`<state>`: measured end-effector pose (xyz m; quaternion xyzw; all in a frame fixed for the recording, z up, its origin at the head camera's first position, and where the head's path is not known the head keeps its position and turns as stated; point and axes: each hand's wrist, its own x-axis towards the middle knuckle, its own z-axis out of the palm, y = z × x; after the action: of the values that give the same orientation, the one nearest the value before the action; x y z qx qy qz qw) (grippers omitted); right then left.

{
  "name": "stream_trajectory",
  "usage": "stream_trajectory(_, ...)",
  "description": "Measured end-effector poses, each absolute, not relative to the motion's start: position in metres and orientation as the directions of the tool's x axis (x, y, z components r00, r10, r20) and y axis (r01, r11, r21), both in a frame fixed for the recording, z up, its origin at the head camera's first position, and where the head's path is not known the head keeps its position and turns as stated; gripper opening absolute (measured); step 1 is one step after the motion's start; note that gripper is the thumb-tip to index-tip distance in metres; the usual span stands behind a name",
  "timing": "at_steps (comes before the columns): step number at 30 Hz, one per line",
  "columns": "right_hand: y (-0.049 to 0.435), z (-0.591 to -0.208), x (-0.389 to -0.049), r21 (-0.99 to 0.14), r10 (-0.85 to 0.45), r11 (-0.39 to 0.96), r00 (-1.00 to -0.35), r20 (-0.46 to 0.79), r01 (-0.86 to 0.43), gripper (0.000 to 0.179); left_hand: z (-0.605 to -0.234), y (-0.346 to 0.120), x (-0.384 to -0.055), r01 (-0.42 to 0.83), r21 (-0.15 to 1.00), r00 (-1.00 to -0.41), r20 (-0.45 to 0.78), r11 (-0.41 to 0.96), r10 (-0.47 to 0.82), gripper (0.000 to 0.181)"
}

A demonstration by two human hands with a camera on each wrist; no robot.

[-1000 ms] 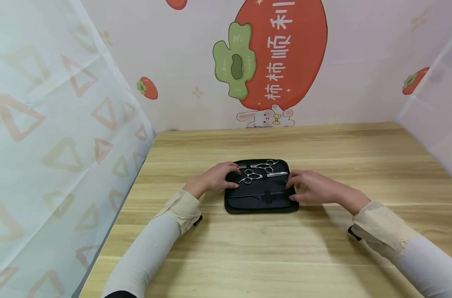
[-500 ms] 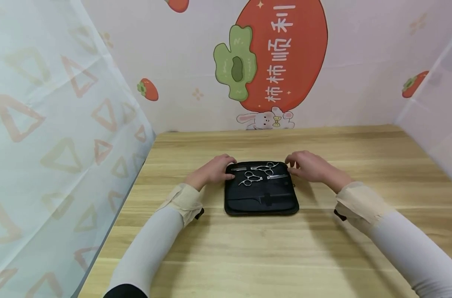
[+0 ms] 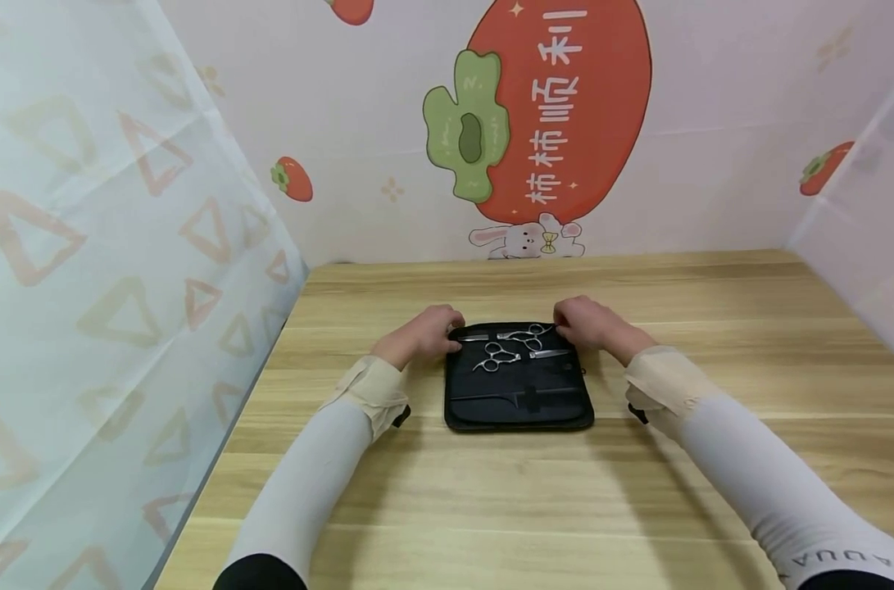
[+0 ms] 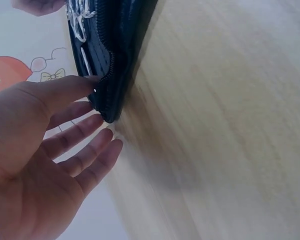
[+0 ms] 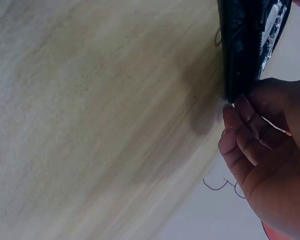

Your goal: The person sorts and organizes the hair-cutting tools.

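A black zip-edged scissor case [image 3: 483, 383] lies open and flat on the wooden table. Two silver hairdressing scissors sit in it: the farther pair [image 3: 529, 337] and the nearer pair [image 3: 495, 358], pointing opposite ways. A dark comb [image 3: 505, 397] lies under a strap in the near half. At the far left corner, my left hand [image 3: 419, 336] has its thumb on the case's zip edge and fingers behind it, pinching the corner in the left wrist view. My right hand [image 3: 596, 325] pinches the far right corner between thumb and fingers, partly covering it.
The wooden table [image 3: 520, 508] reaches to a printed cloth backdrop [image 3: 358, 106] behind. A patterned cloth wall [image 3: 122, 287] borders it on the left, and a pale one [image 3: 874, 213] on the right.
My right hand has moved from the case's right edge to its far right corner and now pinches it. My left hand has shifted slightly toward the far left corner.
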<state>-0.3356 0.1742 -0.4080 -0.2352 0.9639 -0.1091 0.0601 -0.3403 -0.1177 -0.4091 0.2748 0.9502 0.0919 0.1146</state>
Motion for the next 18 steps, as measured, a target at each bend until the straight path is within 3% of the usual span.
stream_trajectory(9,0.175,-0.411,-0.334,-0.248,-0.473,0.857,-0.881,-0.030,-0.452,0.007,-0.402,-0.113,-0.338,0.448,0.228,-0.850,-0.190,0.865,0.490,0.033)
stream_trajectory(18,0.176,-0.402,-0.324,-0.267,-0.481,0.841,-0.876,0.029,-0.471,0.006,-0.397,-0.114,-0.336,0.400,0.258,-0.868,-0.202,0.879,0.454,0.050)
